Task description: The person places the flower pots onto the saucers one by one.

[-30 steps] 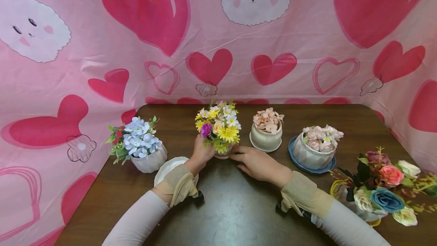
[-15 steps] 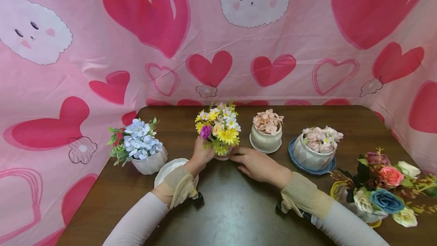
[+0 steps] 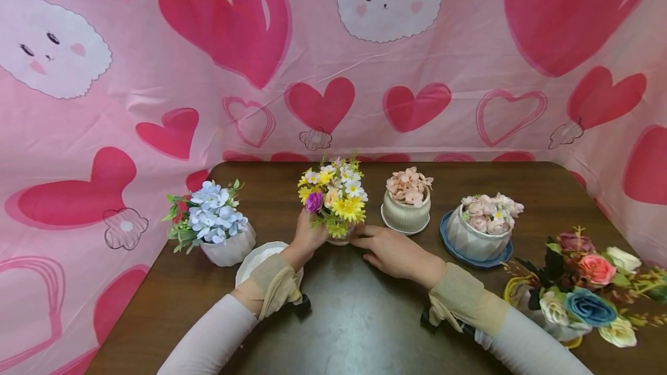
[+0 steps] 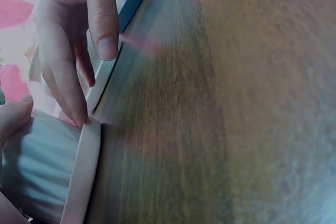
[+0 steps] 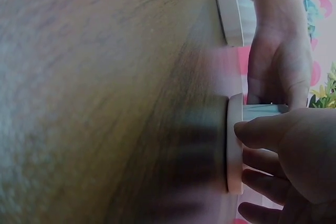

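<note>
Flanking one of five flower pots [image 3: 339, 204]: two hands [image 3: 354, 242]

right hand [image 5: 291, 163]: fingers curl against pot [image 5: 262, 113] and its saucer [image 5: 234, 145] | left hand [image 5: 278, 59]: on the pot's far side | second saucer [image 5: 228, 9] near it | table [image 5: 105, 103]: dark wood

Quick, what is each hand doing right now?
Left hand: grips the yellow flower pot.
Right hand: fingers curled against the same pot's base.
</note>
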`<state>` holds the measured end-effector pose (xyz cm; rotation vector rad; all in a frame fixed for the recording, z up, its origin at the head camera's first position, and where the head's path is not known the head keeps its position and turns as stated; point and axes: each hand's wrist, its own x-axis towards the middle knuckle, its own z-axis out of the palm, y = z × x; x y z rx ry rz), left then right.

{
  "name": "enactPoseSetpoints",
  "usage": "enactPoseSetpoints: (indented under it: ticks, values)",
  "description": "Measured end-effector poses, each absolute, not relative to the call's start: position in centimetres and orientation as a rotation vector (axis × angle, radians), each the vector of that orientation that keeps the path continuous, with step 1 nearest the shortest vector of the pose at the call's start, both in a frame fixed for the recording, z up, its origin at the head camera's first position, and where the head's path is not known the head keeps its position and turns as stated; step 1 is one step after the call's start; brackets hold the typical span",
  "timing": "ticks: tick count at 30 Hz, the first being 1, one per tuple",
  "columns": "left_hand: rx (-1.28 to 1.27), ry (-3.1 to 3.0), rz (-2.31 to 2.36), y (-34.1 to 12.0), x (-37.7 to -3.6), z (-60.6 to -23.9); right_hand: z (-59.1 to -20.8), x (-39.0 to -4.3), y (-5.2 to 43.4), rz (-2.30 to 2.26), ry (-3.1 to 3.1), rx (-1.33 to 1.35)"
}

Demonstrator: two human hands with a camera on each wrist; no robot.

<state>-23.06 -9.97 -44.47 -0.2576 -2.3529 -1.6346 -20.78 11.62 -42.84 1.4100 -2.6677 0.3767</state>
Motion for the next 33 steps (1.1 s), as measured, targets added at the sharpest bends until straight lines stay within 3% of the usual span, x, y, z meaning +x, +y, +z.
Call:
enactPoseSetpoints:
  ticks: [26, 33]
  values:
    - [-0.214, -2.432, -1.882, -10.7, -22.7, -43.7, -42.9, -20.8, 11.7, 0.384, -2.641, 1.431]
    - [-0.135, -2.620, -1.730, -11.4, -23.0, -43.1, -43.1, -20.8, 11.8, 0.378, -2.652, 1.423]
